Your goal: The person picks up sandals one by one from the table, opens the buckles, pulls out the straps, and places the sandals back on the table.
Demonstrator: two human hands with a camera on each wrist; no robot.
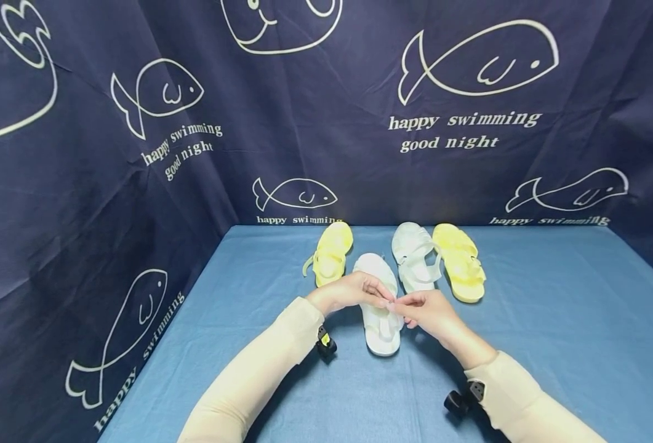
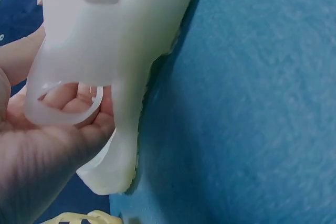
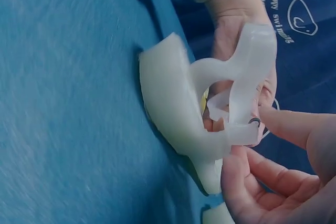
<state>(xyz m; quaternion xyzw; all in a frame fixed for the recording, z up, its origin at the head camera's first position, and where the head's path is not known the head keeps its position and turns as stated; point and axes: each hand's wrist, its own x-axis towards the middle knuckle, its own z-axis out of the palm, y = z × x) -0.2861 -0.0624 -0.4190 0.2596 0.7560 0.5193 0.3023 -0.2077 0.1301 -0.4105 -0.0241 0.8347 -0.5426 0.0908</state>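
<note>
Left hand (image 1: pixel 354 290) and right hand (image 1: pixel 430 312) both pinch strap (image 3: pixel 242 135) of near white sandal (image 1: pixel 383 343) on tabletop (image 1: pixel 559 307); other white sandal (image 1: pixel 409 239) sits beyond, right yellow sandal (image 1: pixel 459 261) just beside it.

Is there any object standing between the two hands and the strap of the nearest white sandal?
Nothing visible: the left hand and right hand meet directly at the strap of the nearest white sandal. The other white sandal lies beyond the right hand, not between.
</note>
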